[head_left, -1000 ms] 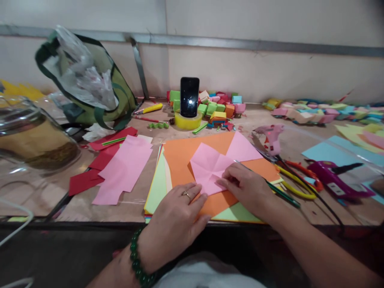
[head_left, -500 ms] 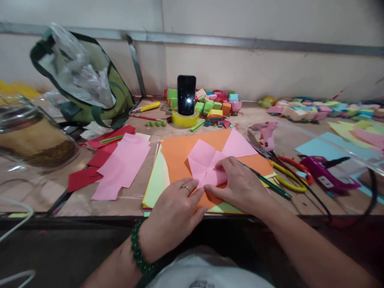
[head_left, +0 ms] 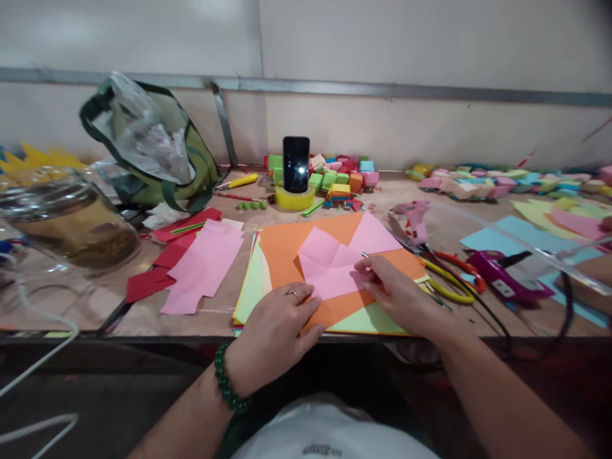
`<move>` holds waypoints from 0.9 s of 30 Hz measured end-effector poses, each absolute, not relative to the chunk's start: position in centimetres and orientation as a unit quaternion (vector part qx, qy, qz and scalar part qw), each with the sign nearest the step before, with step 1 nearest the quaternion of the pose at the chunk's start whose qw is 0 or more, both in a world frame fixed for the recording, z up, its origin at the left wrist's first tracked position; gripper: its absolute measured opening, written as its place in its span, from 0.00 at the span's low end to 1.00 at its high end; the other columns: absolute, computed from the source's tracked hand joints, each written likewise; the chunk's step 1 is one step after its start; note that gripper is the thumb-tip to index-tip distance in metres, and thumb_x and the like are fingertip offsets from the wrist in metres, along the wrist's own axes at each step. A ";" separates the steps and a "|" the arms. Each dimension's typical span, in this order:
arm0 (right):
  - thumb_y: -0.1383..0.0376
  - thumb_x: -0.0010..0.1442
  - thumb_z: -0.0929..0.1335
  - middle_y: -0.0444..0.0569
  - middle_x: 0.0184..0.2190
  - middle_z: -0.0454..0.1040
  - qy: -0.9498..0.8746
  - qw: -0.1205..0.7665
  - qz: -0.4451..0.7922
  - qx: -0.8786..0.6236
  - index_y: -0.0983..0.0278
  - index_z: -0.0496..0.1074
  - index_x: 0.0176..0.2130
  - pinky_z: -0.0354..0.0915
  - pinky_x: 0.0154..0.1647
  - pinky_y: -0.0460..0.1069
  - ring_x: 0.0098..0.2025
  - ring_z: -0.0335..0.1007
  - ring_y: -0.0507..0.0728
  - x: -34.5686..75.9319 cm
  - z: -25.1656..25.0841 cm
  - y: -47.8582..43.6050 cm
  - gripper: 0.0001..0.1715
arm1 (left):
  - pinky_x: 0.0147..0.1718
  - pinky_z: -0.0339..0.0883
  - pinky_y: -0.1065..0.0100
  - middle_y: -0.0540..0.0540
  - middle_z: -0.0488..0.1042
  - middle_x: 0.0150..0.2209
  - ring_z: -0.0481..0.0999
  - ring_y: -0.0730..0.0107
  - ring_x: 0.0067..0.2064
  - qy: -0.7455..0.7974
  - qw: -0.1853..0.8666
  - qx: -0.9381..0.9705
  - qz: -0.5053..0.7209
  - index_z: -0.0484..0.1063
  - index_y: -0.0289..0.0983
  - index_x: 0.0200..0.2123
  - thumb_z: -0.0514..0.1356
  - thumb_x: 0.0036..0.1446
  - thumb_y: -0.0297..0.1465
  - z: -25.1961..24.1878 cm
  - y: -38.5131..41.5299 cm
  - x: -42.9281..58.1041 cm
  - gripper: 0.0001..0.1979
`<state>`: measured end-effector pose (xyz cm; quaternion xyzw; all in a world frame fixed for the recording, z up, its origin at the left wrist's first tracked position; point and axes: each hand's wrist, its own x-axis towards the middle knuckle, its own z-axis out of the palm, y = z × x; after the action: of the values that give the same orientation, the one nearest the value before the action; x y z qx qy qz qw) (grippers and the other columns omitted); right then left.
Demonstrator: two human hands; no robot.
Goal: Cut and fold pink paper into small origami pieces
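Two hands rest near the table edge. The left hand (head_left: 277,322) lies flat with its fingers together, pressing the near corner of one creased pink paper (head_left: 329,261). The right hand (head_left: 401,296) has bent fingers with the tips on the paper's right side; I cannot tell if it pinches. The paper lies just past both hands, on one orange sheet (head_left: 284,245). Farther right are a pink glue gun (head_left: 415,213) and a purple glue gun (head_left: 502,274). Far back stands one phone (head_left: 296,164).
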<state>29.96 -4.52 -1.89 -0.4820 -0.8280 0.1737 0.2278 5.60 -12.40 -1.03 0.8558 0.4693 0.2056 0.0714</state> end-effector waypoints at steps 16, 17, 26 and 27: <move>0.74 0.58 0.63 0.51 0.42 0.77 -0.911 0.220 0.033 -0.347 0.60 0.76 0.41 0.68 0.49 0.59 0.47 0.70 0.60 30.0 -1.1 -7.0 0.17 | 0.41 0.69 0.60 0.40 0.73 0.37 0.73 0.61 0.41 0.490 0.063 0.854 0.162 0.74 0.35 0.38 0.45 0.66 0.41 0.7 -11.9 8.0 0.21; 0.74 0.58 0.63 0.51 0.42 0.77 -0.907 0.229 0.029 -0.351 0.59 0.77 0.41 0.68 0.49 0.59 0.46 0.70 0.60 30.4 -1.2 -6.8 0.17 | 0.41 0.69 0.61 0.41 0.74 0.36 0.73 0.62 0.40 0.494 0.066 0.853 0.155 0.74 0.35 0.37 0.46 0.66 0.40 0.9 -11.9 8.0 0.20; 0.73 0.59 0.61 0.52 0.43 0.76 -0.875 0.292 0.057 -0.383 0.61 0.74 0.41 0.70 0.46 0.56 0.46 0.71 0.58 31.1 -2.4 -7.3 0.16 | 0.27 0.71 0.64 0.36 0.74 0.30 0.78 0.57 0.31 0.499 -0.038 0.864 0.049 0.75 0.30 0.30 0.55 0.56 0.20 1.9 -9.6 11.4 0.08; 0.72 0.60 0.61 0.53 0.43 0.75 -0.870 0.297 0.063 -0.387 0.61 0.73 0.41 0.70 0.47 0.56 0.46 0.71 0.58 31.1 -2.5 -7.4 0.15 | 0.26 0.71 0.64 0.35 0.75 0.30 0.78 0.57 0.31 0.498 -0.045 0.865 0.042 0.75 0.29 0.30 0.55 0.55 0.19 1.9 -9.5 11.8 0.09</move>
<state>31.13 -7.37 -2.48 -0.3873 -0.8704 0.0633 0.2972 11.84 -9.47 1.89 0.8650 0.4979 0.0422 -0.0447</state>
